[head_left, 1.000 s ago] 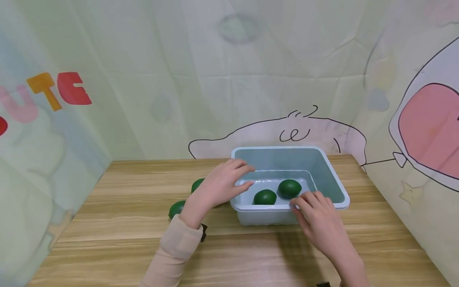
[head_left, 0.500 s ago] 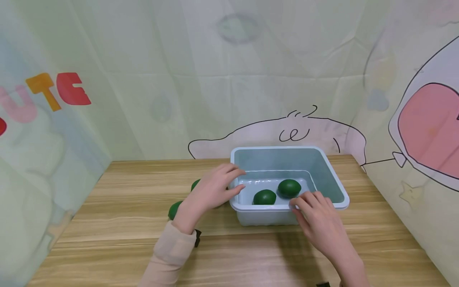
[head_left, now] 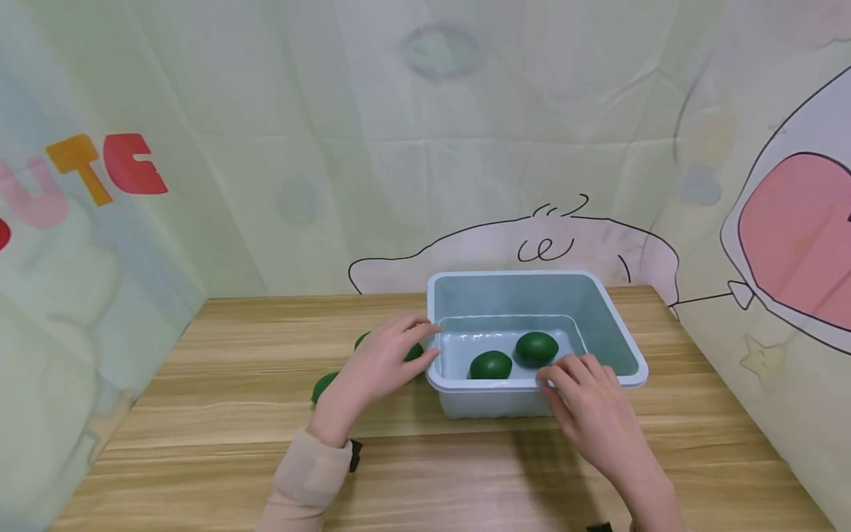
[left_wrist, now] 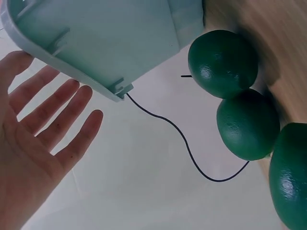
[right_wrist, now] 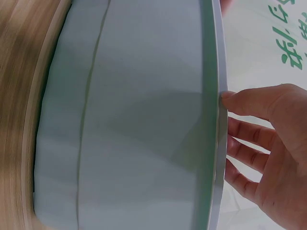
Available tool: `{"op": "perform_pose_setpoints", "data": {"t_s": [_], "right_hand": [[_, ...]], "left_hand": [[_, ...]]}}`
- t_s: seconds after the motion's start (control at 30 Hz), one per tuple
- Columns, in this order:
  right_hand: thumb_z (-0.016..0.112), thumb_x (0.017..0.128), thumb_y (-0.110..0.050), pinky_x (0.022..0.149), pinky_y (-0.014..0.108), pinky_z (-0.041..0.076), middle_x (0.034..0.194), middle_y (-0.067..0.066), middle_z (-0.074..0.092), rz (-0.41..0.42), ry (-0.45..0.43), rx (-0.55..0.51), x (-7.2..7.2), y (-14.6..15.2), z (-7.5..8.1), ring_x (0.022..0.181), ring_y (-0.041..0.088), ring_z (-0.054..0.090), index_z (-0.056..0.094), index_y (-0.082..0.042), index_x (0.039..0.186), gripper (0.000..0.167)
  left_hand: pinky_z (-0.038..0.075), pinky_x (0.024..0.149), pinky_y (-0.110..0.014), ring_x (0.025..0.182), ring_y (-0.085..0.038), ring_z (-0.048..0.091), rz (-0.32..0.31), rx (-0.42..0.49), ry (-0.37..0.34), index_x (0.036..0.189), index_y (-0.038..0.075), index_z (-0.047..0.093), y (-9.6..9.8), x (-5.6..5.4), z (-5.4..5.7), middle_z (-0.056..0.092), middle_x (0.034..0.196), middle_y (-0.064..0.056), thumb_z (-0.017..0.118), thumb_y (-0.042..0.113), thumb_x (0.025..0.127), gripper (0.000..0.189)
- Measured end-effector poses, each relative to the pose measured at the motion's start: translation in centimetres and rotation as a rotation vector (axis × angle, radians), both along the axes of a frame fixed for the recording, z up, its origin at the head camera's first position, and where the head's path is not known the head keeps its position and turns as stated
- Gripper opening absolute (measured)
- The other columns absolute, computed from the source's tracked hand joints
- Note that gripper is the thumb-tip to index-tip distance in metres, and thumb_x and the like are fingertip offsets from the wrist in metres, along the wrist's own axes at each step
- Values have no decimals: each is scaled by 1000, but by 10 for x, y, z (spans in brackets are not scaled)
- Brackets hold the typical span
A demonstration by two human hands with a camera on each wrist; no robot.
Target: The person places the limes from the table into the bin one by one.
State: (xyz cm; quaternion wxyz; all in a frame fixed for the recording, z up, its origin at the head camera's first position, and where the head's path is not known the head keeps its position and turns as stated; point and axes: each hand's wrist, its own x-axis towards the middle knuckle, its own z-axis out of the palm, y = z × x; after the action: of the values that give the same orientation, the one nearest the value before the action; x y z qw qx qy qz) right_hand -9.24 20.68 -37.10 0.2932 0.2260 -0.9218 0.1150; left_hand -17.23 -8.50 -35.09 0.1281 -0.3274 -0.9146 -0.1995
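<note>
In the head view, we see that the left hand (head_left: 379, 360) has drawn back toward the lower left of the frame, from over the blue bin (head_left: 431, 299) to its left rim, uncovering more of a green fruit (head_left: 414, 353) near mid-frame.

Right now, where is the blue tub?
In the head view, the blue tub stands right of centre on the wooden table, between the left hand at its left rim and the right hand on its near rim.
</note>
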Motion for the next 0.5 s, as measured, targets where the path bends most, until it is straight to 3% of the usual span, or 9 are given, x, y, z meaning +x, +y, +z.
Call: {"op": "perform_pose_setpoints", "data": {"t_s": [0.5], "right_hand": [[74,79,-10,71,34,40,87,-3,61,6,7,-11,0,0,0,87,19,51,68,-17,92,16]], "left_hand": [[49,99,-38,114,-17,59,62,31,-62,121,19,65,-19,7,-8,63,121,1,60,30,94,29]]}}
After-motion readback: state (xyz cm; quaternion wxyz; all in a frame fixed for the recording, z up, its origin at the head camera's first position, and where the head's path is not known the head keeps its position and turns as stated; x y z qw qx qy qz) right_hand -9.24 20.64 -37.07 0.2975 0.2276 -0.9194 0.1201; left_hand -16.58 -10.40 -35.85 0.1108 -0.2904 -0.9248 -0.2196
